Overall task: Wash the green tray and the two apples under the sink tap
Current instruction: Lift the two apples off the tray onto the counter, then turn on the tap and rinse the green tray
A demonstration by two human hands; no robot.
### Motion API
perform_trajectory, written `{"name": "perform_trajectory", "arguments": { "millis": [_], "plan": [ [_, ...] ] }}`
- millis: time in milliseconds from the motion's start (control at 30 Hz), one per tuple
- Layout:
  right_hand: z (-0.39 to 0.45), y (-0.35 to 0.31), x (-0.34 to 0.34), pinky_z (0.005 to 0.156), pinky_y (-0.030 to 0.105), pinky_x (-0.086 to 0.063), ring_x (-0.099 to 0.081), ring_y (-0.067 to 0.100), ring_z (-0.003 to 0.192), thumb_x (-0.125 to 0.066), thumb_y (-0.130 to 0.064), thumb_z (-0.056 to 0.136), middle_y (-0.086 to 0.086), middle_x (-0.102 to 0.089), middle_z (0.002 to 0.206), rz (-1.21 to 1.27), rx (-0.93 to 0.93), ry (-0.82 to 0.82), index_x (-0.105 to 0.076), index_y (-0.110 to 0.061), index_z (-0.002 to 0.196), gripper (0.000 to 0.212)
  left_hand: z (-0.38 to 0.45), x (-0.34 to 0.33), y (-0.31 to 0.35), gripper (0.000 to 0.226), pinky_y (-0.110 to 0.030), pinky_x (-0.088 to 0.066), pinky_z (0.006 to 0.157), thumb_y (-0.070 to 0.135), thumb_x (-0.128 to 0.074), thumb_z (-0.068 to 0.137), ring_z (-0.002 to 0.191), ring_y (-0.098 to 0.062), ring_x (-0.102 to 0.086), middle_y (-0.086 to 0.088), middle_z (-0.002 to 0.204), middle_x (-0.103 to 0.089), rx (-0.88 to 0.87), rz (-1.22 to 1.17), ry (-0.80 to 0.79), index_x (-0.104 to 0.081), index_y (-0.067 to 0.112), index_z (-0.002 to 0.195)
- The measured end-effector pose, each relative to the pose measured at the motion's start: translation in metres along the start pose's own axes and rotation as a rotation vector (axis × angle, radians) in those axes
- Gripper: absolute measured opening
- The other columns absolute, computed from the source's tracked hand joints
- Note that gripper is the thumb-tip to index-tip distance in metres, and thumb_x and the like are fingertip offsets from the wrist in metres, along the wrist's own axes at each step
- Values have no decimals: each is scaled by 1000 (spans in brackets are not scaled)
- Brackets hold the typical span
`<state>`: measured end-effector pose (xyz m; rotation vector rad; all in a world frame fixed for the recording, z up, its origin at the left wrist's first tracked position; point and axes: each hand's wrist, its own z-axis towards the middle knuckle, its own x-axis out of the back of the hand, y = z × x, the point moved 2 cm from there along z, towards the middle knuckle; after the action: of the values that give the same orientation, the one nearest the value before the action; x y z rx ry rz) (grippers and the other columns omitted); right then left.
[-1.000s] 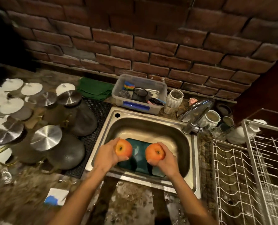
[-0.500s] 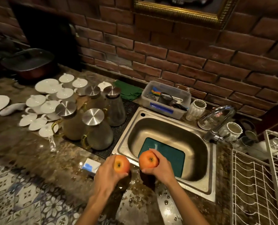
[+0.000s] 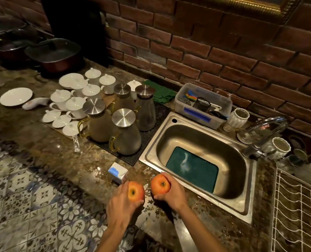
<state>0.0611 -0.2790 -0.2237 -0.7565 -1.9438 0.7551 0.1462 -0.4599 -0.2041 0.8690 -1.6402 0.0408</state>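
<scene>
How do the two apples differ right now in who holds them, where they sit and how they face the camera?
The left apple is gripped by the left hand; the right apple by the right hand. The left apple sits lower in the picture, farther from the sink; the right apple is nearer its rim. The left apple's dimple is left of centre, the right apple's central. Both are orange-red, over the wet counter.

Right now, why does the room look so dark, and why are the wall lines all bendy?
In the head view, the light is dim and warm, so the brick wall and far pots sink into shadow. The wide lens curves the bricks and the sink rim. The tap and jug lids shine with glare. The apples in both hands look fairly sharp.
</scene>
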Motion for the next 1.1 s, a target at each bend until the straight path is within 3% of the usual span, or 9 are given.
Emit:
{"name": "perform_trajectory", "arguments": {
  "millis": [100,200,367,467,600,733,833,967,1100],
  "plan": [
    [0,2,-8,76,2,-33,-51,7,112,-95,-18,54,-13,-58,126,-4,-14,-7,-53,-38,136,95,3,-5,-7,101,-43,-57,92,65,-77,65,118,-28,-64,-4,141,-58,30,-12,-29,-37,29,150],
    [0,4,-15,94,19,-44,-54,12,118,-95,-19,54,-9,-59,132,-24,-8,-2,-52,-35,138,96,8,-8,-11,101,-43,-56,93,64,-76,67,117,-29,-64,-5,139,-58,47,-44,-45,-34,28,151],
    [-2,7,-23,109,39,-44,-48,18,128,-93,-24,58,-12,-52,138,-45,21,7,-48,-39,140,95,11,-10,-16,100,-48,-50,100,62,-75,70,131,-30,-52,-6,148,-49,35,-70,-100,-29,28,152],
    [-2,10,-25,104,37,-40,-42,21,129,-91,-26,60,-17,-48,135,-47,35,10,-46,-45,138,92,14,-8,-19,101,-51,-49,102,62,-74,71,135,-30,-48,-4,152,-44,23,-98,-149,-27,29,153],
    [-1,9,-19,104,36,-36,-35,24,134,-90,-28,62,-9,-46,136,2,22,-42,-43,-51,133,88,16,-1,-18,94,-50,-46,106,52,-78,73,135,-29,-49,-6,150,-48,20,-203,-175,-34,26,152],
    [-1,5,1,112,45,-42,-42,21,131,-88,-33,68,2,-41,146,135,-40,-15,-46,-47,136,82,16,18,-17,68,-45,-53,100,47,-72,83,117,-22,-64,-5,131,-66,-28,-175,-146,-48,24,143],
    [-2,2,24,112,44,-41,-41,18,137,-82,-40,76,-2,-43,150,194,-16,52,-49,-41,139,71,18,39,-12,50,-39,-57,89,49,-65,88,102,-19,-69,-1,114,-73,-155,-86,-52,-58,24,132],
    [-4,-2,61,108,41,-46,-50,16,131,-76,-37,84,-4,-55,142,268,16,170,-57,-32,134,53,26,60,11,43,-35,-59,83,49,-64,89,93,-12,-70,1,107,-74,-243,-144,41,-66,21,121],
    [-14,-2,100,97,31,-52,-62,17,115,-72,-30,89,-4,-68,123,387,50,280,-67,-24,122,34,43,66,54,36,-15,-48,75,39,-68,89,85,-3,-63,-1,105,-76,-368,-239,63,-72,16,116]
  ]
}}
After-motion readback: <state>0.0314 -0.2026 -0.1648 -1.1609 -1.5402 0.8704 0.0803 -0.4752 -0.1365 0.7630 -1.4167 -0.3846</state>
